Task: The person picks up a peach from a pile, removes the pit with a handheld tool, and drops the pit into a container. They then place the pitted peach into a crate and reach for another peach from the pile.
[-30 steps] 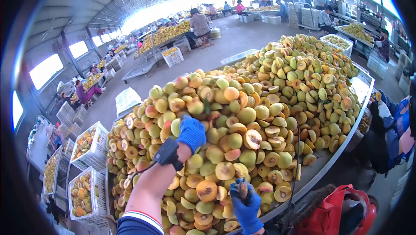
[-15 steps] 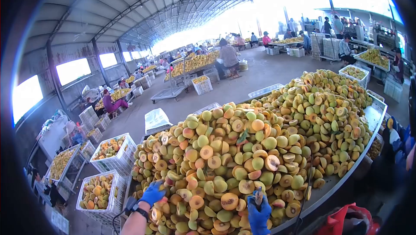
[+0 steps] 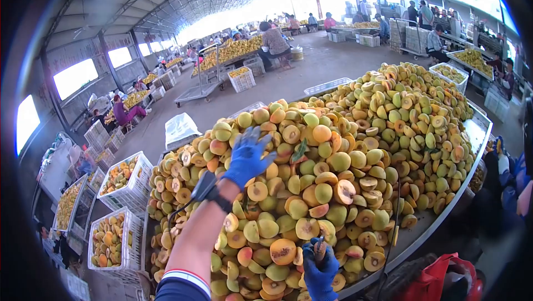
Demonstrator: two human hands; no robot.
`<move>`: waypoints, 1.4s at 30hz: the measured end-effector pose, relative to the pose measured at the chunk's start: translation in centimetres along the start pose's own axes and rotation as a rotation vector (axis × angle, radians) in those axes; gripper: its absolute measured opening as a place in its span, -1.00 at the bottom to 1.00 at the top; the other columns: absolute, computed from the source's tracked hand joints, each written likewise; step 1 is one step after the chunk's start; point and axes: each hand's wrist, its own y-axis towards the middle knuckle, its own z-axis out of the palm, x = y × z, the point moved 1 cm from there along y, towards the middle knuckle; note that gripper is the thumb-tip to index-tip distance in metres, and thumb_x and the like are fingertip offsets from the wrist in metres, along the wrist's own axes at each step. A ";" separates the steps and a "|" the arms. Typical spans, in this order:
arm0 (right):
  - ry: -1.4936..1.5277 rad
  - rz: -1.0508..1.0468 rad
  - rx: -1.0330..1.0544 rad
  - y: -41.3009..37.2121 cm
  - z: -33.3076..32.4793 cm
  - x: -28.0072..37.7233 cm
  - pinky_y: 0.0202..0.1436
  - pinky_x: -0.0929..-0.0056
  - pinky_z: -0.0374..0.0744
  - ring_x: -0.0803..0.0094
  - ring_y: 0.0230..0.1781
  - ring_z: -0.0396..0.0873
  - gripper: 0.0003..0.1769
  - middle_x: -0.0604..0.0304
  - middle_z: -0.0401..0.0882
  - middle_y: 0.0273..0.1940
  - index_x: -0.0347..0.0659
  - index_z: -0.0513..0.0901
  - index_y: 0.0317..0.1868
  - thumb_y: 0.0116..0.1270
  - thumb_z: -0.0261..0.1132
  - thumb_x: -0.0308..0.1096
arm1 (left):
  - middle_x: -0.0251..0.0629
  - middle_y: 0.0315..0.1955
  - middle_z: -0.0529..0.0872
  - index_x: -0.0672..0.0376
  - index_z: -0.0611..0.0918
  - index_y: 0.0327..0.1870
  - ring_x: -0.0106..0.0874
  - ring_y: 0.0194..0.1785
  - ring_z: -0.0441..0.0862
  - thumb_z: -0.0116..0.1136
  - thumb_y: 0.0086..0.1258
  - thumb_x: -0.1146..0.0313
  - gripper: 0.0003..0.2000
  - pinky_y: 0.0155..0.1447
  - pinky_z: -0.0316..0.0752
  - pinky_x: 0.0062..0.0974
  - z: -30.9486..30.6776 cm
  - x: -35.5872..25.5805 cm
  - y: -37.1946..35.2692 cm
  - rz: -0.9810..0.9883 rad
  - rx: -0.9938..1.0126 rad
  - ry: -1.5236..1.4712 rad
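Your blue-gloved left hand (image 3: 247, 156) lies spread open high on the heap of peaches (image 3: 338, 159) piled on the desk (image 3: 481, 129). Your right hand (image 3: 319, 267) is closed around a small tool (image 3: 320, 247), low at the heap's near edge

Left hand (image 3: 246, 156) and right hand (image 3: 320, 267) are blue-gloved (black wristband (image 3: 214, 192)).

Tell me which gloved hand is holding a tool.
The right hand, low in the picture, grips a brown tool; the left hand spreads open over the peaches.
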 end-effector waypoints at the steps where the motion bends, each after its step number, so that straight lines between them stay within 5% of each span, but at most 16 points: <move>1: 0.011 -0.003 0.011 0.0 0.0 -0.3 -0.05 0.55 0.57 0.55 -0.22 0.59 -0.76 0.22 0.63 -0.22 -0.38 0.55 -0.02 0.32 0.31 -0.60 | 0.05 0.34 0.40 -0.06 0.50 0.32 0.00 0.45 0.25 0.16 0.28 -0.18 -0.37 0.47 0.10 0.04 2.1 -1.0 1.8 0.047 0.007 0.040; 7: -0.158 -0.003 0.011 0.5 -0.2 0.8 -0.03 0.53 0.58 0.53 -0.23 0.60 -0.73 0.18 0.65 -0.22 -0.39 0.55 -0.02 0.28 0.33 -0.60 | 0.09 0.37 0.34 -0.04 0.47 0.35 0.03 0.42 0.28 0.16 0.18 -0.28 -0.25 0.44 0.16 0.01 4.4 -3.5 1.2 -0.250 0.162 0.067; 9: -0.135 -0.035 0.023 0.5 -0.1 0.8 0.00 0.52 0.57 0.52 -0.20 0.59 -0.76 0.17 0.64 -0.20 -0.39 0.56 -0.03 0.29 0.31 -0.61 | 0.02 0.44 0.26 -0.08 0.45 0.39 0.01 0.44 0.26 0.13 0.20 -0.29 -0.25 0.46 0.13 -0.05 1.8 -2.5 0.2 -0.263 0.480 0.063; 11: -0.158 -0.066 0.047 0.5 0.0 0.5 0.01 0.50 0.56 0.52 -0.18 0.58 -0.78 0.18 0.63 -0.20 -0.38 0.56 -0.04 0.30 0.29 -0.62 | 0.02 0.40 0.31 -0.08 0.50 0.34 0.00 0.37 0.34 0.06 0.23 -0.30 -0.29 0.43 0.14 0.02 0.9 -2.0 -1.5 -0.221 0.486 0.167; 13: -0.161 -0.057 0.048 0.3 -0.1 -0.2 0.00 0.49 0.57 0.52 -0.19 0.58 -0.78 0.18 0.62 -0.20 -0.38 0.56 -0.05 0.30 0.29 -0.61 | 0.03 0.38 0.34 -0.02 0.70 0.07 -0.02 0.34 0.40 0.03 0.23 -0.29 -0.40 0.42 0.14 0.06 -0.6 -1.3 -2.7 -0.288 0.754 0.166; 17: -0.305 -0.220 0.052 0.2 -0.7 0.0 -0.21 0.41 0.56 0.40 -0.35 0.61 -0.80 0.18 0.63 -0.34 -0.30 0.64 -0.13 0.24 0.39 -0.46 | -0.03 0.24 0.52 -0.09 0.75 -0.06 -0.14 0.29 0.46 0.00 0.26 -0.27 -0.48 0.37 0.08 0.25 -2.1 0.8 -10.6 -0.350 0.659 0.075; 21: -0.339 -0.233 0.031 0.2 -0.4 0.7 -0.24 0.42 0.54 0.40 -0.37 0.60 -0.84 0.17 0.61 -0.35 -0.32 0.63 -0.19 0.27 0.37 -0.43 | -0.23 0.11 0.62 -0.13 0.76 -0.14 -0.16 0.25 0.48 0.13 0.20 -0.26 -0.54 0.35 0.19 0.11 -7.5 4.0 -17.1 -0.546 0.562 0.057; 23: -0.339 -0.224 0.011 0.2 0.0 0.7 -0.26 0.43 0.54 0.43 -0.39 0.58 -0.84 0.20 0.61 -0.37 -0.31 0.63 -0.19 0.27 0.37 -0.43 | -0.26 0.05 0.64 -0.11 0.74 -0.12 -0.15 0.24 0.48 0.28 0.18 -0.14 -0.62 0.33 0.29 -0.05 -5.3 11.0 -25.0 -0.258 0.524 -0.073; 25: -0.286 -0.194 -0.015 0.2 0.5 1.2 -0.30 0.46 0.54 0.49 -0.42 0.56 -0.85 0.24 0.61 -0.39 -0.29 0.64 -0.19 0.27 0.37 -0.43 | -0.13 0.04 0.60 -0.12 0.70 -0.10 -0.07 0.18 0.50 0.31 0.20 -0.07 -0.66 0.25 0.37 -0.06 -7.4 11.4 -28.7 -0.315 0.100 -0.071; 27: -0.270 -0.155 -0.039 0.4 0.6 1.3 -0.37 0.51 0.53 0.57 -0.48 0.53 -0.83 0.28 0.60 -0.41 -0.27 0.65 -0.15 0.27 0.38 -0.42 | -0.12 0.14 0.58 -0.07 0.67 0.00 -0.06 0.23 0.48 0.37 0.19 0.02 -0.61 0.27 0.41 -0.23 -10.6 10.6 -32.6 -0.470 0.458 0.177; 29: -0.279 -0.342 -0.054 0.8 0.2 -0.4 -0.44 0.55 0.50 0.64 -0.54 0.49 -0.79 0.31 0.58 -0.44 -0.26 0.65 -0.09 0.28 0.39 -0.41 | -0.04 0.24 0.51 0.03 0.66 0.05 -0.03 0.34 0.40 0.40 0.17 0.04 -0.54 0.35 0.36 -0.16 -11.0 11.9 -35.8 -0.668 0.317 -0.092; 31: -0.254 -0.260 -0.043 0.6 -0.4 -0.7 -0.48 0.58 0.48 0.68 -0.56 0.46 -0.74 0.34 0.58 -0.45 -0.26 0.64 -0.03 0.28 0.40 -0.40 | 0.06 0.26 0.47 0.12 0.62 0.13 0.00 0.37 0.37 0.40 0.15 -0.02 -0.43 0.37 0.32 -0.05 -7.5 18.2 -41.0 -0.787 0.164 -0.526; 34: -0.083 -0.136 -0.062 0.5 -0.4 0.1 -0.40 0.63 0.51 0.71 -0.47 0.50 -0.72 0.38 0.61 -0.37 -0.26 0.62 0.01 0.30 0.38 -0.48 | 0.14 0.26 0.44 0.15 0.54 0.22 0.03 0.41 0.29 0.35 0.21 -0.03 -0.38 0.47 0.13 -0.01 -11.7 13.6 -34.3 -0.764 0.391 0.153; 36: -0.076 -0.127 -0.084 1.0 -0.8 -0.1 -0.35 0.64 0.53 0.71 -0.41 0.52 -0.72 0.36 0.62 -0.33 -0.27 0.62 0.02 0.30 0.37 -0.50 | 0.10 0.34 0.36 0.14 0.52 0.24 0.10 0.43 0.23 0.32 0.24 0.02 -0.41 0.48 0.08 0.04 -9.7 11.4 -28.8 -0.462 0.120 0.323; 39: 0.058 -0.034 -0.160 1.7 -1.1 0.2 -0.18 0.65 0.54 0.69 -0.27 0.53 -0.73 0.32 0.63 -0.22 -0.31 0.60 0.03 0.32 0.34 -0.55 | 0.05 0.36 0.35 0.09 0.48 0.31 0.04 0.43 0.25 0.31 0.27 0.09 -0.41 0.45 0.16 -0.03 -7.0 2.8 -15.4 -0.098 -0.022 0.002; 42: 0.163 -0.013 -0.246 2.5 -1.7 0.1 -0.03 0.65 0.54 0.66 -0.16 0.54 -0.70 0.32 0.59 -0.13 -0.32 0.57 0.07 0.33 0.31 -0.60 | -0.06 0.23 0.50 0.06 0.61 0.16 -0.03 0.33 0.38 0.33 0.25 0.10 -0.53 0.37 0.26 -0.11 -3.7 -8.5 -4.7 0.185 -0.094 -0.270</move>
